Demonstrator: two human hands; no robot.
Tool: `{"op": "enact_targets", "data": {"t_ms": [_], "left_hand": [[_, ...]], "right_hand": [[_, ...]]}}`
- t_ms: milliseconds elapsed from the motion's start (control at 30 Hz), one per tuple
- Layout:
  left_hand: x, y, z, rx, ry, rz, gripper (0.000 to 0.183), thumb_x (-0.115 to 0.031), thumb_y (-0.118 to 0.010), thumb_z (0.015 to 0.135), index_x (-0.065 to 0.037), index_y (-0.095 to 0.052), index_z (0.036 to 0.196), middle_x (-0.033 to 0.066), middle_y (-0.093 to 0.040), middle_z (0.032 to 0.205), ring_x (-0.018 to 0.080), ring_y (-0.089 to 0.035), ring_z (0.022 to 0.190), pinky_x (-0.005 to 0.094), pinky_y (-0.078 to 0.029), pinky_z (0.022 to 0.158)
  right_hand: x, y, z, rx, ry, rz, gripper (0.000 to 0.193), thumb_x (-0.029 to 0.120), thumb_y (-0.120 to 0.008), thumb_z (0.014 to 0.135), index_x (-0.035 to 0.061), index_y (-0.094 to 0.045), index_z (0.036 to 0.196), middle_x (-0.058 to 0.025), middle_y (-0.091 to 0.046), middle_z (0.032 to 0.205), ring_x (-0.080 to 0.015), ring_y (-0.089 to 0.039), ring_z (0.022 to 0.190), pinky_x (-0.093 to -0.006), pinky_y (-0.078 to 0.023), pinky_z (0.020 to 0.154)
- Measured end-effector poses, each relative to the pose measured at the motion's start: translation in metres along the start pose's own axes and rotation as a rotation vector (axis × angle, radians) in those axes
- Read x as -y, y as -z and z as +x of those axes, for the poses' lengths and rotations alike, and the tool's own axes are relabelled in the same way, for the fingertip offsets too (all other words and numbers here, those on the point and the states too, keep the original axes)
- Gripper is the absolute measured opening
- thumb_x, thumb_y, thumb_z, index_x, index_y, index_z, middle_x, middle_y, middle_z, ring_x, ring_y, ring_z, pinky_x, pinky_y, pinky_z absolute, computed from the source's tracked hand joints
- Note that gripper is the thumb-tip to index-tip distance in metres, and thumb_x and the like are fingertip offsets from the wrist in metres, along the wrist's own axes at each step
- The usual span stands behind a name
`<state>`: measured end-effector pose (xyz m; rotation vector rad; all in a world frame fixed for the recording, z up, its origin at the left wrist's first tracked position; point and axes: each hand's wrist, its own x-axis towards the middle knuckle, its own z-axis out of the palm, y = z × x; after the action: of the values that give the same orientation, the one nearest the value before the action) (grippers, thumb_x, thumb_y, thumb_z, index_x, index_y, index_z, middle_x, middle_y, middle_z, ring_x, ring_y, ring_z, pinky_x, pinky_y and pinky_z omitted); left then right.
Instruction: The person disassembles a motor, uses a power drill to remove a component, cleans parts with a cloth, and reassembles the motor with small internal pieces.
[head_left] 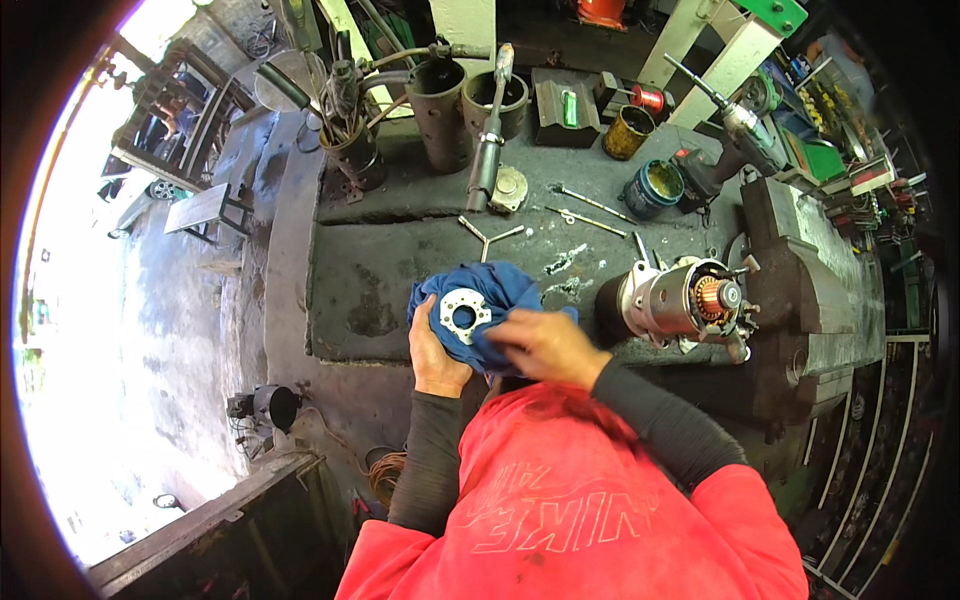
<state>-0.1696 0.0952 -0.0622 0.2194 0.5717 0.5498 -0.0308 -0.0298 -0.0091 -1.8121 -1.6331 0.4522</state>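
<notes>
The red sweatshirt point(560, 500) sits under both hands, left hand point(436, 352) cupping the blue rag point(500, 290) and the small, stiff-looking metal plate point(464, 313) above its fingers, right hand point(545, 345) closed on cloth beside it, best gripped by its rim.

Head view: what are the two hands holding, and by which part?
The left hand grips a round metal plate, wrapped in a blue cloth, from beneath at its left edge. The right hand presses the cloth against the plate's right side.
</notes>
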Motion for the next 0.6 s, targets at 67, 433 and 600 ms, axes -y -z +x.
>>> {"op": "enact_targets", "data": {"t_ms": [67,433,600], "left_hand": [[0.001,0.001,-0.002,-0.01,0.038,-0.022,0.04,-0.034,-0.048,0.11,-0.005,-0.069,0.127,0.0127,-0.077,0.12,0.03,-0.075,0.107,0.046,-0.061,0.098],[0.005,-0.008,0.007,0.003,-0.006,-0.028,0.037,-0.032,-0.055,0.107,-0.004,-0.071,0.125,0.0113,-0.078,0.12,0.0285,-0.076,0.107,0.0427,-0.061,0.098],[0.009,-0.015,0.007,-0.13,-0.062,0.15,0.04,-0.035,-0.053,0.108,-0.003,-0.071,0.124,0.0107,-0.078,0.119,0.0284,-0.076,0.104,0.0416,-0.062,0.096]], "right_hand": [[-0.009,0.001,0.003,-0.217,-0.127,-0.007,0.026,0.012,-0.073,0.094,0.0129,-0.076,0.119,-0.0119,-0.07,0.093,-0.037,-0.073,0.084,-0.0475,-0.059,0.07],[0.008,-0.023,-0.016,-0.435,-0.413,0.537,0.019,0.011,-0.072,0.094,0.0027,-0.072,0.111,-0.024,-0.076,0.09,-0.0464,-0.074,0.091,-0.048,-0.059,0.08],[0.025,-0.041,-0.016,-0.324,-0.191,0.276,0.023,0.013,-0.079,0.094,0.0004,-0.073,0.111,-0.02,-0.076,0.107,-0.0413,-0.075,0.098,-0.0454,-0.059,0.085]]}}
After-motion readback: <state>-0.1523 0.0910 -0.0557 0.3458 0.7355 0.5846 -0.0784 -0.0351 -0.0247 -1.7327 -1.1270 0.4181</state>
